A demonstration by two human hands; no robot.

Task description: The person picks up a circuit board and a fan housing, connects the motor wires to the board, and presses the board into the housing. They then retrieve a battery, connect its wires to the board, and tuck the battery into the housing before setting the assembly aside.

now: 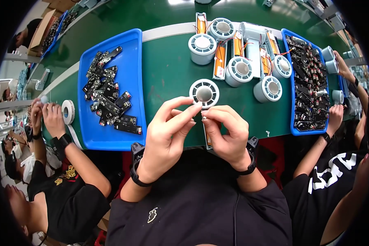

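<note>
My left hand (165, 141) and my right hand (228, 133) meet in front of me, thumb and forefinger pinched on each. Their fingertips nearly touch around something small that I cannot make out. Just beyond them is a pale grey-blue round housing (215, 94) with a spoked face and a silver centre. Partly hidden behind my right hand, a narrow piece with an orange part (209, 142) shows at the table's near edge. Farther off stand several similar housings (239, 71), wired to open pale casings that hold orange battery cells (219, 61).
To the left, a blue tray (136, 90) holds loose black circuit boards (106, 96); another blue tray (293, 110) at the right is filled with them. A white tape roll (69, 112) stands beside the left tray. Co-workers' hands (53, 119) (336, 117) work at both sides.
</note>
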